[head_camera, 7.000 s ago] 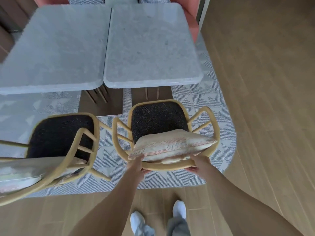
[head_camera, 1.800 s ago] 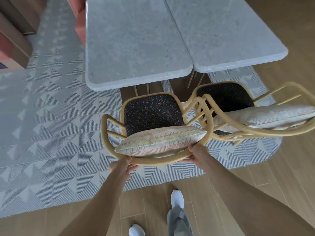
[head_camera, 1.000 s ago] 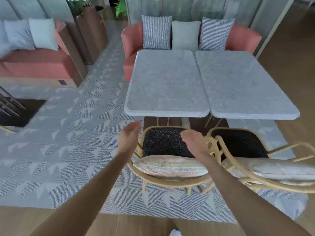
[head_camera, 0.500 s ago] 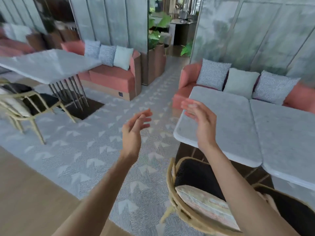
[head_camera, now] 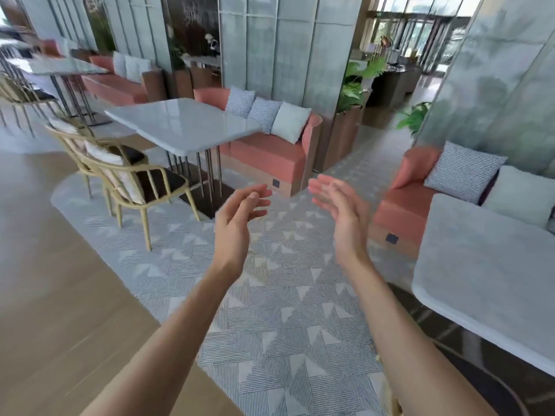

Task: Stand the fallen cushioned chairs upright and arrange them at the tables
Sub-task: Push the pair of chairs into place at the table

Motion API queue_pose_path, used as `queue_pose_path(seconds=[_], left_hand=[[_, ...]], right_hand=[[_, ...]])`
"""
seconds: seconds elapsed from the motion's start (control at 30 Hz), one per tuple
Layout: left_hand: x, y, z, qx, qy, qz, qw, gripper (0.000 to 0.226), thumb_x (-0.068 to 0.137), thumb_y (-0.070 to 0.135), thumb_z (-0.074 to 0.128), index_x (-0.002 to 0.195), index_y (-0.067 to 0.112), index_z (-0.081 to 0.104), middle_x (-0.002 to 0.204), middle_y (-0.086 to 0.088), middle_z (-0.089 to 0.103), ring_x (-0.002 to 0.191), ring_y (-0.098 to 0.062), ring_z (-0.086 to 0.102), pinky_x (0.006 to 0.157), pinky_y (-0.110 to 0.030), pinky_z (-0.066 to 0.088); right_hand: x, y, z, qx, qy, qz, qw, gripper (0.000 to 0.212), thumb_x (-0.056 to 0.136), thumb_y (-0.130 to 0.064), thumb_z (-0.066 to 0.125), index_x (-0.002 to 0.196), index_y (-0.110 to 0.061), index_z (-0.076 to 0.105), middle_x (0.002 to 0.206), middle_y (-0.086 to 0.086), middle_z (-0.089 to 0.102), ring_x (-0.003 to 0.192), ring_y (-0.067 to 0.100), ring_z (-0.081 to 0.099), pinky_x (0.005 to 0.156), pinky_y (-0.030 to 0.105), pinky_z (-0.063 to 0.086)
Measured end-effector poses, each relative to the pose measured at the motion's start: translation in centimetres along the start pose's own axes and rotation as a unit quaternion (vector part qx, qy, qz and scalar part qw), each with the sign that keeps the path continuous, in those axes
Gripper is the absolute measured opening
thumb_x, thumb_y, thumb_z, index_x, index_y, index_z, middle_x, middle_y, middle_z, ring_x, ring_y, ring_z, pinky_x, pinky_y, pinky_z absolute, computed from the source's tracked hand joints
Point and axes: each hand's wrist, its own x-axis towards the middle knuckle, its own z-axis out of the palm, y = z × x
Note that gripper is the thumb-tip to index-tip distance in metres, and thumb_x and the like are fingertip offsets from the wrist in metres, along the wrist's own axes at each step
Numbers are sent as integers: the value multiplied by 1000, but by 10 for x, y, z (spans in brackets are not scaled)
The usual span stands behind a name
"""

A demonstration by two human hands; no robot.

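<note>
My left hand (head_camera: 240, 217) and my right hand (head_camera: 342, 211) are raised in front of me, both empty with fingers spread, palms facing each other. Two yellow cane chairs (head_camera: 132, 178) with dark seats and pale cushions stand upright at a grey marble table (head_camera: 186, 124) at the left, well beyond my hands. The edge of another grey marble table (head_camera: 480, 271) fills the right side. A dark seat and a thin chair frame (head_camera: 477, 376) show under its near edge at the bottom right.
Salmon sofas (head_camera: 270, 151) with grey and pale pillows line the panelled wall behind the tables. A patterned grey rug (head_camera: 270, 310) lies under my arms, wooden floor (head_camera: 54, 289) at the left. More chairs and a table stand far left. Potted plants (head_camera: 357, 82) stand between the sofas.
My hands let go of the chair back and rose empty. My view swung up and left, from the two chairs at the near table toward the table farther left.
</note>
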Motion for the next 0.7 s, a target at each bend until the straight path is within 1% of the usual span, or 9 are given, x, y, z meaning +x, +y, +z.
queue_pose_path(seconds=[0.17,0.2,0.27,0.37,0.47,0.57,0.63,0.7], left_hand=[[71,-9,-88,3,27,14,1000,26,94,19,53,107,11,73,102,-7,74,97,-22,68,85,-35,53],[87,-14,-107,6,35,13,999,26,94,17,52,108,8,72,102,-7,74,97,-22,68,85,-34,53],[124,-24,-146,16,47,13,999,28,95,16,52,112,4,71,106,-11,74,98,-24,68,88,-39,53],[189,-37,-204,14,70,18,997,28,93,17,53,109,4,71,111,-17,71,101,-28,66,91,-42,52],[256,-41,-267,22,97,16,995,29,93,16,52,110,0,70,109,-15,72,104,-31,66,91,-42,53],[308,-31,-331,50,118,18,992,28,93,16,52,110,1,69,110,-16,72,101,-30,67,89,-38,53],[336,-22,-378,63,138,21,988,24,94,15,53,106,6,71,108,-15,73,100,-32,67,88,-40,53],[363,-14,-430,68,159,32,984,24,94,14,52,106,5,70,106,-13,73,99,-32,67,89,-42,53]], right_hand=[[46,48,103,11,-26,-4,1000,30,95,-20,52,110,-4,72,107,15,76,103,24,73,90,33,57],[56,60,125,14,-34,-2,999,28,95,-20,52,108,-5,73,107,15,76,102,24,73,89,33,57],[80,88,169,26,-42,4,999,26,95,-19,52,105,-7,73,107,16,76,102,27,73,88,33,57],[122,133,240,40,-48,2,998,26,94,-18,53,104,-4,74,106,17,76,101,30,73,88,38,58],[166,172,321,49,-64,10,997,26,94,-18,53,102,-5,74,104,17,76,101,32,73,89,44,58],[202,197,402,59,-88,24,994,29,93,-18,53,104,-1,73,103,19,76,101,33,73,91,48,58],[222,211,458,64,-112,32,991,31,93,-19,53,105,2,73,102,18,76,99,34,73,91,49,58],[238,226,515,68,-135,31,988,32,93,-18,54,106,5,72,101,17,76,98,34,73,90,51,57]])
